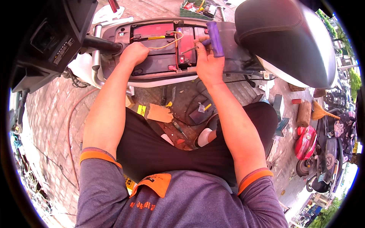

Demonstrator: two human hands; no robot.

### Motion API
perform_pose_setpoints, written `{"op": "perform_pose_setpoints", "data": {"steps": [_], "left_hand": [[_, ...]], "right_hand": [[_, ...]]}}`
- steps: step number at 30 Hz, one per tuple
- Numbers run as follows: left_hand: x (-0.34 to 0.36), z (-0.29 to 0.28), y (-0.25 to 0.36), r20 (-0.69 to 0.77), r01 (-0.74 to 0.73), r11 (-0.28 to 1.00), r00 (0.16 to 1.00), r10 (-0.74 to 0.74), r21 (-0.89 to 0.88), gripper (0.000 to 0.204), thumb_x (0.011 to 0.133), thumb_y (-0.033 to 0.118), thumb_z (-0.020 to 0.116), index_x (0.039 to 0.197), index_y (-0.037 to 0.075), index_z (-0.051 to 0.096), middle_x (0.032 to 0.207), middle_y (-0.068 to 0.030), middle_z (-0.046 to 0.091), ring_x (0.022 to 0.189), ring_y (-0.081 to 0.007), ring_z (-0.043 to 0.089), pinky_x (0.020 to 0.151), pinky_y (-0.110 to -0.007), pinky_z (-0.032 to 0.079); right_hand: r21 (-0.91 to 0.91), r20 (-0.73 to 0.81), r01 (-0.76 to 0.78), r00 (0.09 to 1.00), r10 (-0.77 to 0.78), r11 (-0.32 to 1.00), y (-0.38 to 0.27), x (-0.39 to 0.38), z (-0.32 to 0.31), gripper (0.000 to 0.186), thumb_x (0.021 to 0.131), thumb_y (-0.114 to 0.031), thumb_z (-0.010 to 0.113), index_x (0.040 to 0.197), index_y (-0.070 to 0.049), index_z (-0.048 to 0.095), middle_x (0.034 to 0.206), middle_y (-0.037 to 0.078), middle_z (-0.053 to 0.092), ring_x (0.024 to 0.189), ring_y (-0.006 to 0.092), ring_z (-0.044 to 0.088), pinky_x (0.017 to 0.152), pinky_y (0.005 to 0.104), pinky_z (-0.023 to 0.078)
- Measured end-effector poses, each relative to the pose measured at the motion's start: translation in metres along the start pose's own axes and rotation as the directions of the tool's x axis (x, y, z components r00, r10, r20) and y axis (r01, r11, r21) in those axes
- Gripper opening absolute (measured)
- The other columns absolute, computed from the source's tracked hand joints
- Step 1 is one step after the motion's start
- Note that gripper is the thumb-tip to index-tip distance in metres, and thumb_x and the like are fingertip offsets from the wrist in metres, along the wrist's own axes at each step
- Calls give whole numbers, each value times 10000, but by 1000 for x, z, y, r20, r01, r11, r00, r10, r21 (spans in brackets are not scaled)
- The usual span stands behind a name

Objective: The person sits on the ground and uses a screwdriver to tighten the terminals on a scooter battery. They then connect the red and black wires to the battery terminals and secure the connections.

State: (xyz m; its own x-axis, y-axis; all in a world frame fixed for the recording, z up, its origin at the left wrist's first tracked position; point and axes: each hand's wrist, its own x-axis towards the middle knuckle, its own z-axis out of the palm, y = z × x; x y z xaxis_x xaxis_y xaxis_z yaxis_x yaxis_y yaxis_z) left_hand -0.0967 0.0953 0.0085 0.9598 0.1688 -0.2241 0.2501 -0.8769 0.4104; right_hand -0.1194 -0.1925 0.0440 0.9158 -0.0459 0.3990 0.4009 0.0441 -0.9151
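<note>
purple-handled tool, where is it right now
In the head view, the purple-handled tool is in the right hand, above and right of centre, just left of the black seat.

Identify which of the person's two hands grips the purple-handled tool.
The right hand: its grip is on the purple-handled tool. The left hand, beside the thin yellow wire, shows no tool.

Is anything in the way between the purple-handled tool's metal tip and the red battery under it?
Nothing visible. The purple-handled tool in the right hand reaches over the red battery; the yellow wire loops to one side.
</note>
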Motion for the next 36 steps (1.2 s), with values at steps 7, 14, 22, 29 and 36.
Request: {"op": "perform_pose_setpoints", "data": {"steps": [7,14,22,29,36], "left_hand": [[-12,-23,12,68,-18,999,997,20,-26,401,916,371,649,1094,58,824,1182,-215,767,1117,-400,725,987,-480,569],[-7,-16,3,-12,-22,983,1000,21,-180,328,846,308,747,980,17,813,859,-175,765,820,-274,736,806,-381,561],[-9,-20,7,10,0,987,1000,2,-163,303,834,294,759,969,29,816,833,-147,756,799,-239,722,787,-368,554],[-12,-22,6,27,16,984,1000,-12,-179,301,839,293,765,982,34,821,818,-129,749,791,-222,714,778,-366,549],[-11,-28,11,85,45,988,996,-33,-146,385,858,361,740,1077,59,838,1146,-198,785,1089,-366,748,965,-429,580]], "right_hand": [[-112,47,-48,997,53,993,6,-2,-4,138,1012,-74,739,1144,-43,714,911,27,729,800,101,635,770,312,540],[-146,94,-76,991,90,986,11,-8,-2,163,1020,-84,738,1179,-53,721,922,21,737,825,93,640,792,308,545],[-169,116,-45,991,65,985,7,-8,-4,171,1017,-48,717,1187,-57,717,944,19,759,839,106,671,796,303,550],[-351,198,101,980,-31,931,-4,-9,-2,167,997,-78,744,1160,-55,721,978,39,789,835,135,724,779,333,576],[-371,152,-93,975,159,924,7,-3,1,163,1001,-133,757,1138,-48,736,908,116,771,806,280,755,768,396,581]]}}
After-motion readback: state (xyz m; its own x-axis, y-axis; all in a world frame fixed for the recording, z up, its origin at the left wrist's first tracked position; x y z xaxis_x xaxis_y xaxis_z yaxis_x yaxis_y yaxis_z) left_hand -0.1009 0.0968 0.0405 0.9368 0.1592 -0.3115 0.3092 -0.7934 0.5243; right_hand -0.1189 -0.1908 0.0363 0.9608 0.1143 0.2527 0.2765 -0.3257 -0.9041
